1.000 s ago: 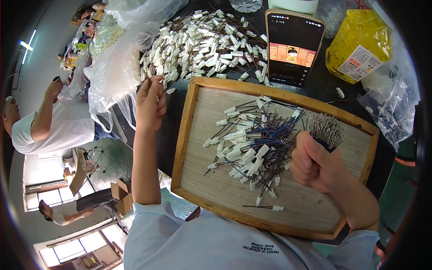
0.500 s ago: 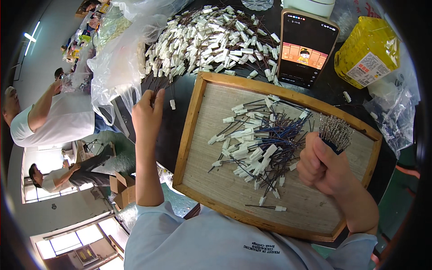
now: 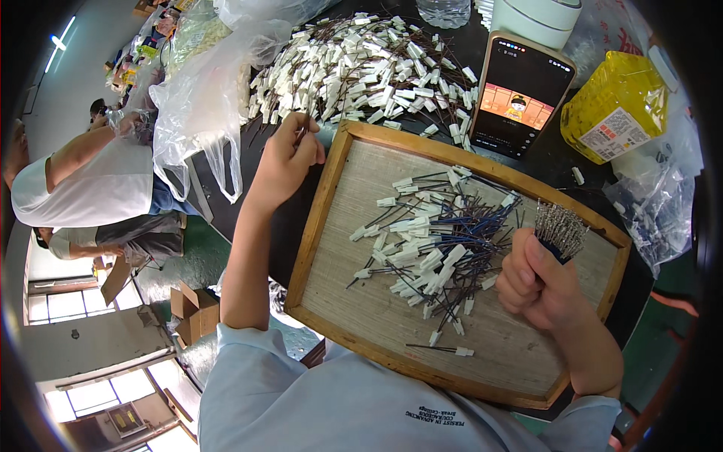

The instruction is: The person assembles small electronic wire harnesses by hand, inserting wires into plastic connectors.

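right hand [image 3: 538,279]: fist is up over right side of wooden tray [image 3: 318,218], fingers clamped on wire bundle [image 3: 561,230] | left hand [image 3: 292,154]: bent by tray's far left corner, can't tell if fingers grip anything | tray: holds loose white-ended wires [image 3: 453,258] | white-ended pile [image 3: 361,71]: on table [image 3: 285,237] behind tray

Lettering [image 3: 435,417] on shirt [image 3: 331,399], phone screen [image 3: 520,102], white label [image 3: 615,135] of yellow pack [image 3: 621,87]; red characters [image 3: 626,42] on clear bag [image 3: 599,30].

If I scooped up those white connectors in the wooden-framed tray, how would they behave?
The white connectors would probably snag, since their thin wires lie crossed over one another. They look light, being small and apparently plastic. The wires seem fairly stiff, as most lie nearly straight.
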`<action>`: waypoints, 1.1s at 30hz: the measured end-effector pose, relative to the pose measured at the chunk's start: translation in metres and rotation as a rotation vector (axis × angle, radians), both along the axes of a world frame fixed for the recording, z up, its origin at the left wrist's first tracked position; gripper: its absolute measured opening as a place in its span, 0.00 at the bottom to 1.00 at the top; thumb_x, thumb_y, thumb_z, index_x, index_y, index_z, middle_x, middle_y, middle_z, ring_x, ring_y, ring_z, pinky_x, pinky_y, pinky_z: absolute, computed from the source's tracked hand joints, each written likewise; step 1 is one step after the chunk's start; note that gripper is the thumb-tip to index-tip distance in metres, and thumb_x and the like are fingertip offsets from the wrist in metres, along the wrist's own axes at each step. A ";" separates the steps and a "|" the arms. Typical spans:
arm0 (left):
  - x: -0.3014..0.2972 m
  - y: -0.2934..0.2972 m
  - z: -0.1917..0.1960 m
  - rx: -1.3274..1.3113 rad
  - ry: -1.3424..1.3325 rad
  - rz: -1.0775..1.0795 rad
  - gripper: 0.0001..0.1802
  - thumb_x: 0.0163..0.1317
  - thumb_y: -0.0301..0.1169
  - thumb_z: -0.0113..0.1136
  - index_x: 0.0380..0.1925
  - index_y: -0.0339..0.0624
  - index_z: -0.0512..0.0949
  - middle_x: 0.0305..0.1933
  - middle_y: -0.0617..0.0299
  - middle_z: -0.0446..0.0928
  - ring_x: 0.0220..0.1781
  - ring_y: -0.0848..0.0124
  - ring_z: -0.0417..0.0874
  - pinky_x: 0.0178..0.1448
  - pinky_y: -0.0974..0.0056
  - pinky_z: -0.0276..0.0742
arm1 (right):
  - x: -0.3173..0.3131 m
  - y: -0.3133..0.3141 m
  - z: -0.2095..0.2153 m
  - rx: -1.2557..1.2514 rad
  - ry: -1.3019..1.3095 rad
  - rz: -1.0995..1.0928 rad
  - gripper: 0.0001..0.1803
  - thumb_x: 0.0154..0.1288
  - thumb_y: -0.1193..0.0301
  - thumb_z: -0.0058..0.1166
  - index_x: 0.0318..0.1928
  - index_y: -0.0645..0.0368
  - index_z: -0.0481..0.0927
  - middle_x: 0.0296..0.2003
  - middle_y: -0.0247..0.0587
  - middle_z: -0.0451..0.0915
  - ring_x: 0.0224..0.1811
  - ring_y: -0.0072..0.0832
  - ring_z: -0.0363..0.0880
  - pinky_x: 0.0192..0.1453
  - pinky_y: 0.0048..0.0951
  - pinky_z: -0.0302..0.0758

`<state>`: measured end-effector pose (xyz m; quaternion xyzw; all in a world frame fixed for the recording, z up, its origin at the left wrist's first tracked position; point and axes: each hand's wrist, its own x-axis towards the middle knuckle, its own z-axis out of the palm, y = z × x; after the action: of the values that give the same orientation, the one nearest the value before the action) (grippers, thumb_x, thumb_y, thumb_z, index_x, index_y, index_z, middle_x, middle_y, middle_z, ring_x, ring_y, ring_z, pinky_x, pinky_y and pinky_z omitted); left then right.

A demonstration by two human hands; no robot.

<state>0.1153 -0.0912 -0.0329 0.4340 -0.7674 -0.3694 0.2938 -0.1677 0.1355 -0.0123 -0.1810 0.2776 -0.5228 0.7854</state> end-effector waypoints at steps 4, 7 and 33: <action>0.002 -0.019 -0.005 -0.043 -0.285 -0.071 0.10 0.65 0.29 0.48 0.42 0.36 0.73 0.19 0.67 0.66 0.23 0.82 0.65 0.27 0.72 0.62 | 0.001 -0.001 0.003 0.020 0.012 -0.002 0.19 0.71 0.61 0.44 0.23 0.55 0.65 0.12 0.25 0.56 0.12 0.15 0.50 0.16 0.21 0.47; -0.008 -0.013 0.010 -0.096 -0.461 -0.162 0.13 0.62 0.29 0.53 0.46 0.37 0.73 0.20 0.63 0.63 0.23 0.80 0.61 0.27 0.69 0.59 | 0.000 -0.002 0.004 0.046 0.019 -0.013 0.19 0.71 0.61 0.45 0.22 0.56 0.65 0.13 0.25 0.57 0.12 0.15 0.51 0.16 0.21 0.47; 0.018 -0.027 -0.003 0.884 0.801 -0.078 0.13 0.72 0.38 0.39 0.42 0.40 0.68 0.19 0.67 0.62 0.15 0.81 0.58 0.15 0.76 0.53 | -0.001 -0.003 0.008 0.105 0.093 0.006 0.19 0.67 0.60 0.51 0.21 0.54 0.67 0.12 0.24 0.57 0.12 0.15 0.52 0.16 0.22 0.46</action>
<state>0.1331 -0.1182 -0.0357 0.3134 -0.3858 -0.7992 0.3380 -0.1686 0.1328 -0.0046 -0.1646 0.3401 -0.4963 0.7816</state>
